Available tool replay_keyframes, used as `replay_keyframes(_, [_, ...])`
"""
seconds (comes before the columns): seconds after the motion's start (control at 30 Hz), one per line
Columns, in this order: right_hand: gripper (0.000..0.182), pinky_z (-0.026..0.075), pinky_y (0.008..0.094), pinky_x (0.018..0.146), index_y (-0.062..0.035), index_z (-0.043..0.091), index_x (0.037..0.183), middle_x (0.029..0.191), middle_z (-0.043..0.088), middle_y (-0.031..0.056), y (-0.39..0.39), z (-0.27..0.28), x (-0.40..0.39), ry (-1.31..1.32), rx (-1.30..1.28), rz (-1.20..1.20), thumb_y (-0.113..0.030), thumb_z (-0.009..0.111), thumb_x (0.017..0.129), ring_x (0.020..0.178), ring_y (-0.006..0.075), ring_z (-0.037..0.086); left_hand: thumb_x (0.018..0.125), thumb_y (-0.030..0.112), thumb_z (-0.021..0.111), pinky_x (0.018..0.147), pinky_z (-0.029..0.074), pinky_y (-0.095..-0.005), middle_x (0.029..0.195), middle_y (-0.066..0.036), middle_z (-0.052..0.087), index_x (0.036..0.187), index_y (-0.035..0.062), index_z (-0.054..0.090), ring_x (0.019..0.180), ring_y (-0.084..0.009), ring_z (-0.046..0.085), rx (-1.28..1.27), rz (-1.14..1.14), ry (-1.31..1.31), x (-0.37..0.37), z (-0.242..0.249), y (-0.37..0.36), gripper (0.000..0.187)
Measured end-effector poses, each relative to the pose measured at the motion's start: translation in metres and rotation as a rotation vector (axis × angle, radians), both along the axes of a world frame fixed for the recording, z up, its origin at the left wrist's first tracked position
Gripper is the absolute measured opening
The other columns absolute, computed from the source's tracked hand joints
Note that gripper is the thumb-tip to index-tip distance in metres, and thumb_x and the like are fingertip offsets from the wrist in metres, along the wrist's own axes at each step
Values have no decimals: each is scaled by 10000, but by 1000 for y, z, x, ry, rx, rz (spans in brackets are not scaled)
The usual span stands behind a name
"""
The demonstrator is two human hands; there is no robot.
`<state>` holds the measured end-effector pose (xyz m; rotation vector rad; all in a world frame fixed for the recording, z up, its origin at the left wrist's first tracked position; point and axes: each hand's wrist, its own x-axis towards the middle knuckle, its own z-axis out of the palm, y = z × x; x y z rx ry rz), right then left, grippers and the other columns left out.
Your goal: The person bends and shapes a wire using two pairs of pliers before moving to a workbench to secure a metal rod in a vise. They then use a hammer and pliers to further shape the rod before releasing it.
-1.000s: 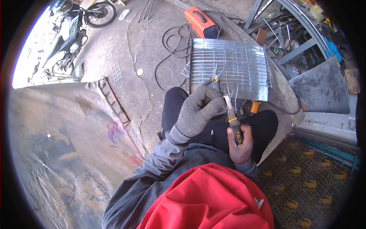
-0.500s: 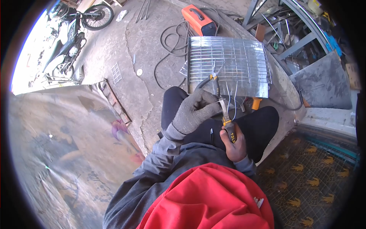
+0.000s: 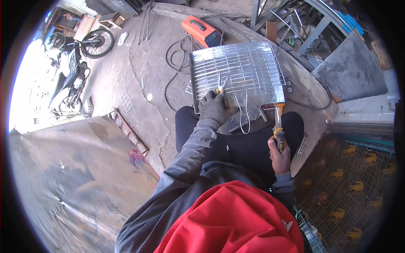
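Note:
My left hand (image 3: 213,109), in a grey knit glove, is over one handle of the long-nose pliers (image 3: 220,89), its fingers curled down there. These pliers have yellow-and-black handles and spread jaws; they lie on a wire grid (image 3: 236,69) on top of a shiny metal sheet (image 3: 257,96). My bare right hand (image 3: 280,157) grips a second pair of pliers (image 3: 278,131), yellow and black, jaws pointing away from me beside the sheet's near right corner. A pale bent wire (image 3: 246,128) loops down from the grid's near edge, between my hands.
Behind the sheet stands an orange machine (image 3: 201,31) with dark cable coiled on the floor. Metal frames and scrap (image 3: 301,36) crowd the far right. A motorcycle (image 3: 76,69) stands far left. A small square of mesh (image 3: 126,102) lies on the floor.
My left hand has moved away from the right-hand pliers' jaws, forward onto the long-nose pliers. My right hand with its pliers has shifted right. The view has shifted too.

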<state>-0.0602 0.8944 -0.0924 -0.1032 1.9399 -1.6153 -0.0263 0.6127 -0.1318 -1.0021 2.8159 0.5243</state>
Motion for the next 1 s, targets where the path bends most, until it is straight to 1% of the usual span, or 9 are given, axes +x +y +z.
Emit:
replay_keyframes(0.27, [219, 445, 286, 719, -24, 585, 988, 827, 539, 18, -9, -9, 3, 33, -12, 37, -224, 663, 947, 768, 96, 505, 848, 432, 675, 926, 489, -441, 1040, -170, 624, 1045, 8, 696, 1059, -309, 610, 205, 111, 284, 20, -22, -27, 468])
replay_keyframes(0.43, [251, 454, 297, 724, -16, 596, 1001, 840, 566, 34, -17, -5, 3, 96, 24, 73, -249, 670, 942, 773, 115, 526, 857, 367, 640, 951, 459, -401, 1100, -162, 608, 1149, 43, 684, 1062, -314, 591, 600, 207, 549, 39, -5, -38, 438])
replay_keyframes(0.5, [261, 458, 303, 723, -14, 598, 1005, 843, 579, 39, -22, -3, 2, 126, 23, 78, -256, 672, 941, 774, 122, 536, 841, 316, 645, 986, 446, -426, 1101, -123, 604, 1185, 26, 660, 1052, -308, 586, 1463, 258, 934, 48, 7, -35, 450])
replay_keyframes(0.57, [286, 467, 326, 716, -6, 598, 1009, 839, 601, 71, -27, 4, 0, 237, 33, 68, -271, 676, 938, 766, 154, 566, 829, 256, 618, 1011, 439, -442, 1097, -86, 593, 1248, 3, 613, 1056, -286, 581, 1599, 287, 1007, 54, 30, -21, 489])
replay_keyframes(0.63, [298, 471, 341, 716, -1, 592, 1028, 844, 610, 95, -35, 14, -4, 323, 35, 63, -274, 672, 939, 766, 186, 584, 839, 257, 583, 1118, 353, -549, 1355, -176, 499, 1404, 2, 473, 1259, -352, 505, 2002, 195, 1037, 59, 34, -11, 630])
replay_keyframes(0.73, [325, 482, 376, 725, 9, 575, 1078, 869, 626, 144, -49, 35, -13, 460, 54, 52, -274, 663, 945, 784, 261, 621, 841, 180, 543, 1137, 321, -560, 1415, -209, 473, 1451, 10, 411, 1283, -393, 494, 2002, 117, 1032, 60, 23, 0, 647])
replay_keyframes(0.83, [361, 493, 411, 744, 16, 553, 1139, 920, 641, 188, -61, 52, -16, 548, 102, 36, -271, 656, 946, 824, 338, 649, 831, 150, 540, 1133, 351, -507, 1352, -202, 525, 1418, -21, 423, 1250, -354, 526, 1984, 368, 926, 70, 4, 8, 623])
replay_keyframes(0.97, [429, 501, 448, 784, 30, 533, 1213, 1004, 650, 236, -71, 50, -15, 610, 145, 7, -268, 664, 935, 907, 411, 662, 823, 191, 606, 1110, 399, -444, 1050, -94, 582, 1435, -58, 401, 1191, -261, 549, 1648, 61, 761, 64, 48, 29, 691])
replay_keyframes(1.0, [429, 501, 448, 784, 30, 533, 1213, 1004, 650, 236, -74, 47, -14, 614, 143, 6, -268, 664, 935, 907, 411, 662, 839, 151, 617, 918, 419, -354, 1010, -56, 584, 1414, -23, 455, 996, -181, 540, 1580, 80, 785, 63, 49, 35, 621])
